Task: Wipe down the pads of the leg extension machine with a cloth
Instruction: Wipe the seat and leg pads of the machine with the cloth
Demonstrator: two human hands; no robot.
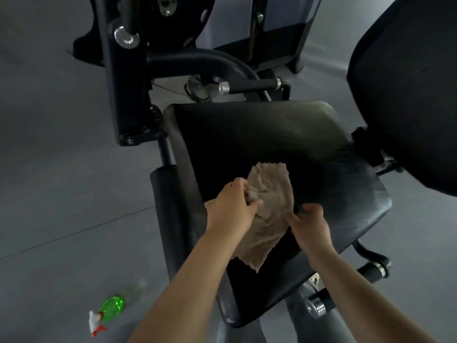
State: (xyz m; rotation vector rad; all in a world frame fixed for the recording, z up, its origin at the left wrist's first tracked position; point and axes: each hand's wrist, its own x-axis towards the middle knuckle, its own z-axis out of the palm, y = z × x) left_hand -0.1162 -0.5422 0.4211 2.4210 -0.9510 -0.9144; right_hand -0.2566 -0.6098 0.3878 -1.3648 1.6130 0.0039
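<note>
Cloth first: a crumpled beige terry cloth (265, 214) lies draped on the black vinyl seat pad (321, 194) just below the centre of the frame, bunched between both hands. The left hand (230, 206) grips its upper left folds with curled fingers and thumb, while the right hand (309, 221) pinches the cloth's right edge, though that hand is blurred and its exact grip is hard to read. Lower left, on the grey floor (61, 169), a clear spray bottle with green liquid and a red-and-white trigger (111, 308) lies on its side, well apart from the hands. I judge the work to be early or midway: the hands seem to be gathering or refolding the cloth rather than sweeping it, and the frame cannot show which parts of the seat are already wiped, though a dull sheen sits on the pad's far end. Left of the seat, a black cylindrical roller pad (165, 206) stands untouched by the cloth. Further off, at the upper right, the large black backrest pad (408, 82) also waits, so at least those two pads appear to remain. Beyond them rises the dark steel machine frame (123, 82).
</note>
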